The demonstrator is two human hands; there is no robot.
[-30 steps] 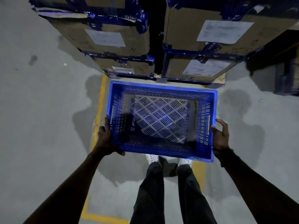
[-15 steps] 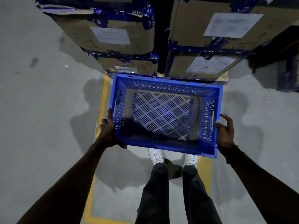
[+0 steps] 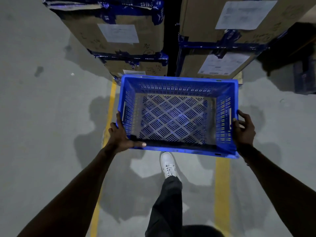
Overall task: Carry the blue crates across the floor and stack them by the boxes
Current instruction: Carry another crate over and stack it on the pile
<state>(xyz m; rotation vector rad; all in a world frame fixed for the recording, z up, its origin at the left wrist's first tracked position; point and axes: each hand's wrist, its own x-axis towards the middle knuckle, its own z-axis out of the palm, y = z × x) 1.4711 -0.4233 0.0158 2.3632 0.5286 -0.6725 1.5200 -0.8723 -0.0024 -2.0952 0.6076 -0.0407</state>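
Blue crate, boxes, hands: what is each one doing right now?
Blue crate: empty, upright, held off the floor.
Left hand: grips the crate's left side.
Right hand: holds the crate's right side.
Cardboard boxes: stacked, taped shut with blue tape, paper labels on.

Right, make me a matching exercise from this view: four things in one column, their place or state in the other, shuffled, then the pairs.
Things:
1. blue slatted plastic crate
2. stacked brown cardboard boxes
3. white lace-up shoe
4. yellow painted floor line

Places or states:
A. on the grey floor
B. stepping forward under the crate
C. empty, gripped at both ends
D. just beyond the crate

Pairs: 1-C, 2-D, 3-B, 4-A
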